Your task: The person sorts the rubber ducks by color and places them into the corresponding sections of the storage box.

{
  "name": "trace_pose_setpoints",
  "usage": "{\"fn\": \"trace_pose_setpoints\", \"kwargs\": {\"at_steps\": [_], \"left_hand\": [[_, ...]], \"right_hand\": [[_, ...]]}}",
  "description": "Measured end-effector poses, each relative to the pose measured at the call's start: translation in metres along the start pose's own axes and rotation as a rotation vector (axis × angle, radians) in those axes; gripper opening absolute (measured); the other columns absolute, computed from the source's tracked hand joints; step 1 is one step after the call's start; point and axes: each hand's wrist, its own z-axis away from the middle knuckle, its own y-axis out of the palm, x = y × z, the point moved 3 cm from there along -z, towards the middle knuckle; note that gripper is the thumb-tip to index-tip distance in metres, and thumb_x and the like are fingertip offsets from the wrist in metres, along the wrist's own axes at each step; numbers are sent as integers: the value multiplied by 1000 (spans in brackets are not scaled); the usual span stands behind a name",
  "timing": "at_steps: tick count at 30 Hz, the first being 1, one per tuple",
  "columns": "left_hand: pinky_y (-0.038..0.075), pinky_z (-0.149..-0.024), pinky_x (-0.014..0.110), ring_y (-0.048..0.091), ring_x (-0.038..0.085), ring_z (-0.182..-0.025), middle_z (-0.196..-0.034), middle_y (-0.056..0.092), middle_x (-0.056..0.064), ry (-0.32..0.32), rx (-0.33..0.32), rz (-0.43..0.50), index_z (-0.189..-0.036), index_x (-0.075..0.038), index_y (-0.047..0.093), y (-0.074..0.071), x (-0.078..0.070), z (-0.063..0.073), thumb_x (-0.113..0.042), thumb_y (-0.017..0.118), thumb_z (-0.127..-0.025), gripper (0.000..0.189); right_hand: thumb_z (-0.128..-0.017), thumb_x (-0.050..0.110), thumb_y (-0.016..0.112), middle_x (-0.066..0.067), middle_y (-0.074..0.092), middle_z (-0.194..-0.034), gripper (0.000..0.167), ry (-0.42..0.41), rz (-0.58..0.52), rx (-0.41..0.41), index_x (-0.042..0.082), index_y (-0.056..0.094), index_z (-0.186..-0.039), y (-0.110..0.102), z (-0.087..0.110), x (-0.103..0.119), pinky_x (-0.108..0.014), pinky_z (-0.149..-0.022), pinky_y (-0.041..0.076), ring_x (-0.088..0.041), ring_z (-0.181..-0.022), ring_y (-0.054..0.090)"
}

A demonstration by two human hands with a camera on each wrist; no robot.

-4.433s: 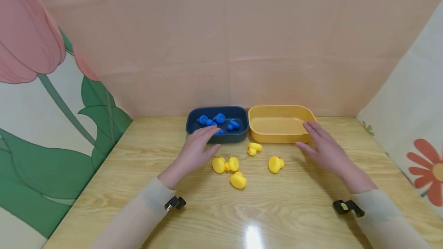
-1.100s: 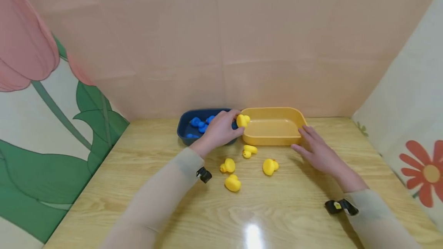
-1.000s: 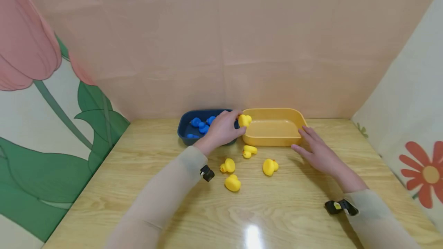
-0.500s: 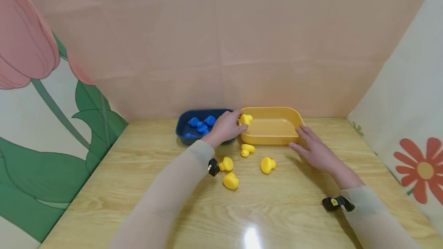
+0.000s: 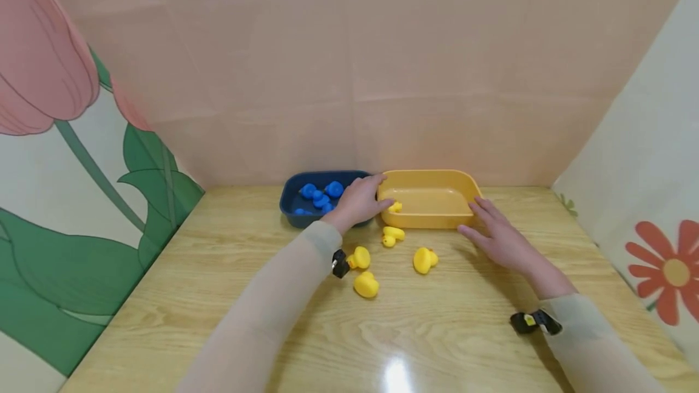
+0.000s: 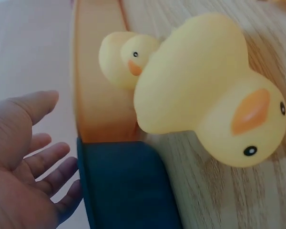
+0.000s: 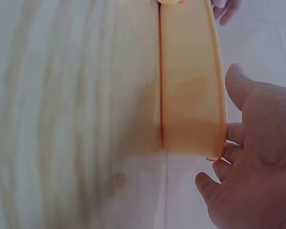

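Observation:
My left hand (image 5: 357, 202) hovers over the side where the two bins meet, thumb and fingers spread apart and holding nothing. Just past its thumb, a yellow rubber duck (image 5: 397, 207) lies inside the yellow bin (image 5: 431, 222), partly hidden by the thumb. At that bin's right end my right hand (image 5: 502, 238) has its fingers extended, fingertips right at the rim. In front of the bins on the table are several more yellow ducks, among them a duck (image 5: 393, 236) by the yellow bin, a duck (image 5: 425, 260) to the right and a duck (image 5: 366, 284) nearest me.
A dark blue bin (image 5: 289, 206) with several blue ducks (image 5: 334, 189) stands left of the yellow one, against the pink backdrop (image 5: 262, 77). The left wrist camera (image 5: 340, 264) overlaps the left-hand yellow duck (image 5: 360, 258) in the head view. Flowered panels flank the wooden table (image 5: 448, 332).
My left hand picked a yellow duck off the table, carried it to the yellow bin's left end and has let it go there. My right hand has stayed by the bin's right end.

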Motion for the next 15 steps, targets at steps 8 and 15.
{"fn": "trace_pose_setpoints", "kwargs": {"at_steps": [8,15], "left_hand": [[44,-122,48,50,31,-149,-164,56,2,31,-75,49,-168,-20,48,-14,-1,14,-47,71,-109,68],[42,-123,48,48,28,-151,-165,55,1,46,-103,159,-168,-21,48,-27,1,44,-44,70,-110,66]], "right_hand": [[-116,45,59,-35,3,-178,87,7,-14,-16,-7,17,-172,-7,2,-6,-81,-121,17,-63,-160,10],[-116,42,58,-37,0,-177,87,16,-46,-41,-6,12,-173,-13,0,-17,-84,-118,20,-69,-156,14]]}}
